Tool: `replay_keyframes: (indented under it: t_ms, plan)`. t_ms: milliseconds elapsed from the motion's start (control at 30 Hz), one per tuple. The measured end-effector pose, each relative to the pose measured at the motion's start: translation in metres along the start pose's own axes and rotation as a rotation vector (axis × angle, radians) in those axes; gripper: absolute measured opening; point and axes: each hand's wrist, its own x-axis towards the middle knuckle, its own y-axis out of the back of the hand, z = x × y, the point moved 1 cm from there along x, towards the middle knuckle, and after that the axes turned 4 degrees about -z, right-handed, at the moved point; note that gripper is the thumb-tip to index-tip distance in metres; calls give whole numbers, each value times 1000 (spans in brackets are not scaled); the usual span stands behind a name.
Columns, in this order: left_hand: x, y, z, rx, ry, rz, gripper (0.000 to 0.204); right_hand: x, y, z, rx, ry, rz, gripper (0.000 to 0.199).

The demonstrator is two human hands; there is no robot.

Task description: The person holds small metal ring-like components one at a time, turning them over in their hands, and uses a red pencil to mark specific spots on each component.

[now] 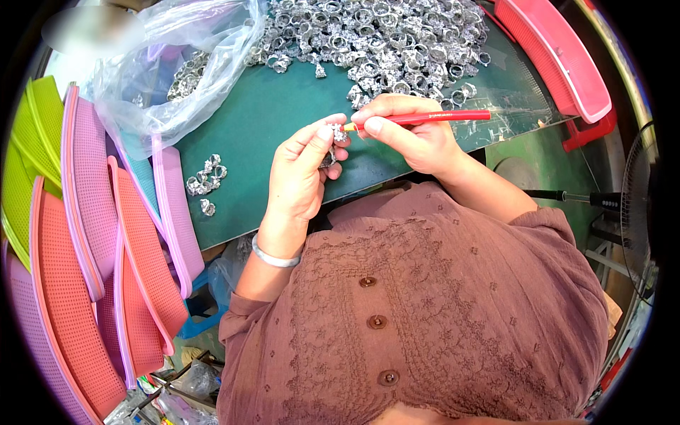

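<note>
Left hand [301,170]: grip clamped on a small silver ring [338,132], held above the green worktop [262,120]
Right hand [411,131]: grip closed round a red pencil-like tool [432,117], tip touching the ring
Nearby: ring heap [382,35], small ring cluster [205,177], stacked mesh trays [106,269]

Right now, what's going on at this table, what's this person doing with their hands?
A person is working over a green table. The left hand pinches a small silver ring-shaped metal piece, and the right hand holds a red pencil-like tool with its tip at that piece. A big heap of similar silver pieces lies at the far side, a small cluster sits near the left edge, and a clear plastic bag holds more. Coloured mesh trays are stacked on the left.
</note>
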Motion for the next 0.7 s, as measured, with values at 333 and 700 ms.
replay_keyframes:
  t_ms: [333,700]
  plan:
    - [0,1,0,9,18,4,23,0,-1,2,74,-37,21,14]
    - [-2,0,5,40,-2,24,25,0,8,3,204,-9,138,21]
